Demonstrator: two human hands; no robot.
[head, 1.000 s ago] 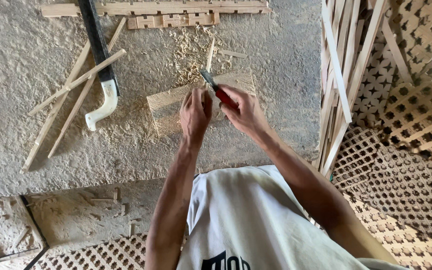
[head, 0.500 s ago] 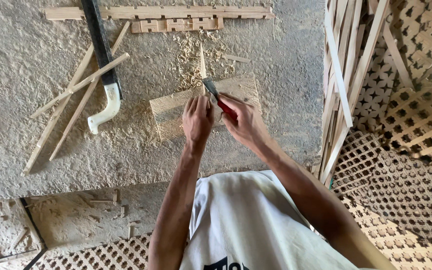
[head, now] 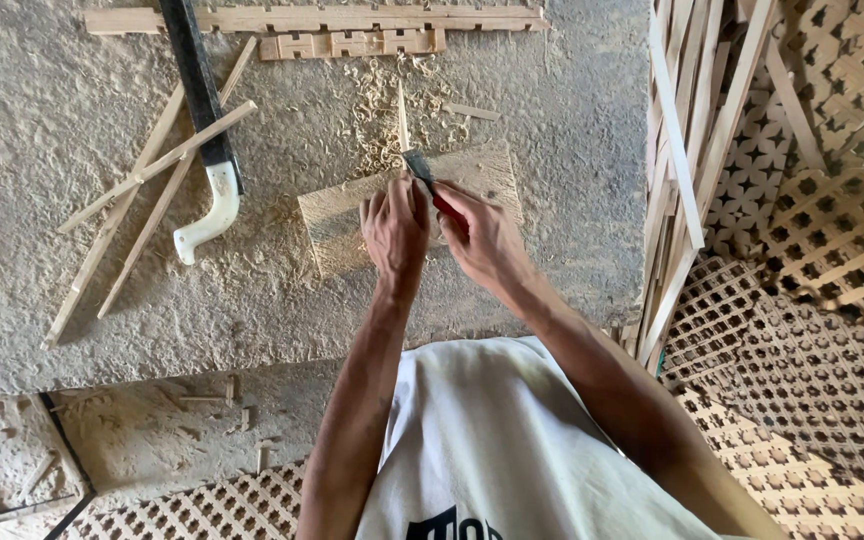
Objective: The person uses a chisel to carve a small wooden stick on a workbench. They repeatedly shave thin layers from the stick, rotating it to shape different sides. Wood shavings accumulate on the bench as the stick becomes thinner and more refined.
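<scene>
Fingers (head: 392,215) of my left hand (head: 394,232) pinch the thin, light, snappable wood sliver (head: 403,118) low down, right hand (head: 482,238) closed around the red-handled knife (head: 430,187).

- The bare left hand (head: 394,228) reaches forward on a straight, extended forearm, back of the hand up, fingers curled downward and closed.
- The bare right hand (head: 482,238) sits just beside it, nearly touching, fingers clenched, wrist angled inward.
</scene>
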